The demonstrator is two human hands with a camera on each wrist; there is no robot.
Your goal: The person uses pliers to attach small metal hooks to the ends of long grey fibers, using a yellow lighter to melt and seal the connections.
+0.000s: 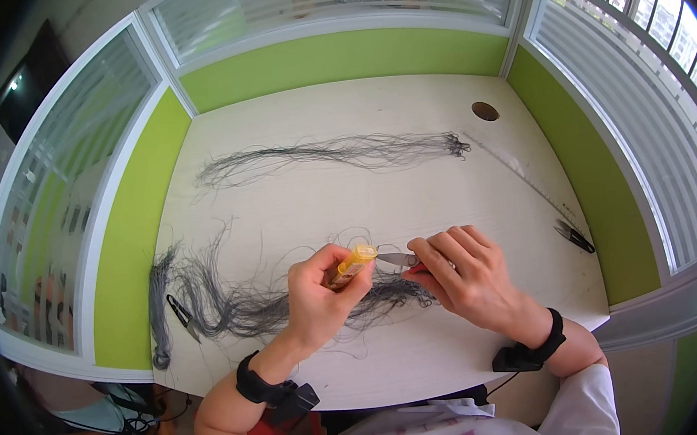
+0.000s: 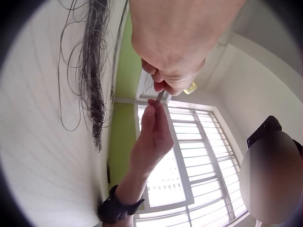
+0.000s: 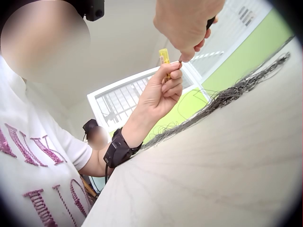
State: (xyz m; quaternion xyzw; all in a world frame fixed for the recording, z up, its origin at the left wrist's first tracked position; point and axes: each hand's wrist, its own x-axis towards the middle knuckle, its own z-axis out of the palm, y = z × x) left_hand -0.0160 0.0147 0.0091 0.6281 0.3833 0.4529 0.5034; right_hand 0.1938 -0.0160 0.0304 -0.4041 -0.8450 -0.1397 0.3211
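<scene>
In the head view my left hand (image 1: 320,296) grips a small yellow tube (image 1: 354,267) between thumb and fingers, its end tilted up. Opposite it, my right hand (image 1: 471,277) holds a small pointed metal tool (image 1: 398,259) with a red part at the fingers; its tip meets or nearly meets the tube's end. The right wrist view shows the yellow tube (image 3: 164,56) sticking up from the left hand (image 3: 160,92). Beneath both hands, a bundle of dark grey threads (image 1: 262,314) lies on the table (image 1: 348,209).
Another thread bundle (image 1: 318,151) stretches across the back. At the left lie a thread hank (image 1: 159,313) and black snips (image 1: 181,315). On the right are a clear ruler (image 1: 523,176), more black snips (image 1: 574,237) and a round hole (image 1: 485,111). Green partitions (image 1: 351,61) enclose the table.
</scene>
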